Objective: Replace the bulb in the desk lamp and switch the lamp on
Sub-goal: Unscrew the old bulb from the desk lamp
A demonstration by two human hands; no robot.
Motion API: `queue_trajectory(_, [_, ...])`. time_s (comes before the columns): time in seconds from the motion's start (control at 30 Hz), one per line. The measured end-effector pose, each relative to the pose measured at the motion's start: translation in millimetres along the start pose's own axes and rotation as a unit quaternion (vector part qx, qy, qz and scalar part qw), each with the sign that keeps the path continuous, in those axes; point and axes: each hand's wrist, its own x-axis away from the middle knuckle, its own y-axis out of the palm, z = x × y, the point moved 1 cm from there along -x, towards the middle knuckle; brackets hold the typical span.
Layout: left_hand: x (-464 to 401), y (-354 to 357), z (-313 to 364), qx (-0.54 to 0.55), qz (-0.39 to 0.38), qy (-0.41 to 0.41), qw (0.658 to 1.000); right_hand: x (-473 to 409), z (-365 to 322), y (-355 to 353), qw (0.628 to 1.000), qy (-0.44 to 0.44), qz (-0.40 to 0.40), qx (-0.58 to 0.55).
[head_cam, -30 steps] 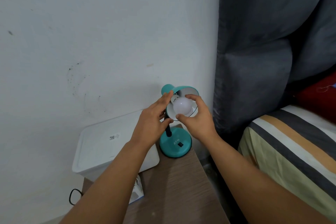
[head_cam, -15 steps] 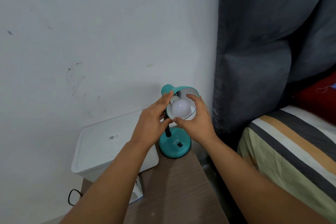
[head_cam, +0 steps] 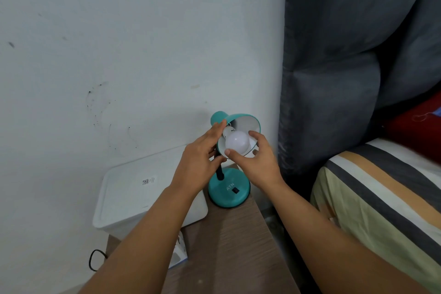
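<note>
So the white bulb (head_cam: 236, 144) was sitting in the mouth of the teal lamp shade (head_cam: 245, 122), neck end pointing up and back into the socket and the round end facing out toward the camera. That's the axis everything turned on: the bulb's long axis ran along the shade's own axis, tilted up and away, so any twisting had to go around that line. The right hand (head_cam: 256, 162) was the one on it, thumb under the dome and the other fingers (head_cam: 256, 135) curled over the top right, pinching the globe. The left hand (head_cam: 202, 157) was on the other side, gripping the shade, fingertips on its rim near the bulb's neck and thumb underneath by the black stem. I couldn't tell whether the threads were fully seated or just started, since a bit of the neck showed.

Material-wise, the bulb looked like smooth frosted plastic or glass, so probably slippery. The shade was glossy teal outside and matte white inside, cone-shaped. The round teal base (head_cam: 229, 190) stood on a wood-grain tabletop (head_cam: 226, 246), with a small black rocker switch (head_cam: 236, 190) on top of it. The left hand sat a bit nearer to that switch, I'd say. A white plastic box (head_cam: 133, 196) sat just left of the base.
</note>
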Motion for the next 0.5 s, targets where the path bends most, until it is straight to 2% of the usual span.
queue_trajectory(0.1, [0.0, 0.3, -0.5, -0.006, 0.001, 0.002, 1.000, -0.6, -0.4, -1.4, 1.000, 0.004, -0.003, 0.025])
queue_trajectory(0.27, [0.4, 0.7, 1.1, 0.000, 0.002, -0.002, 1.000, -1.2, -4.9, -4.1, 0.994, -0.080, 0.014, 0.073])
queue_trajectory(0.37, [0.6, 0.6, 1.5, -0.003, 0.004, -0.005, 1.000, -0.6, -2.7, -0.6, 0.997, -0.047, -0.016, 0.063])
queue_trajectory(0.5, [0.1, 0.7, 2.6, -0.002, 0.001, -0.007, 1.000, 1.0, 1.5, 0.6, 0.999, 0.024, -0.013, 0.019])
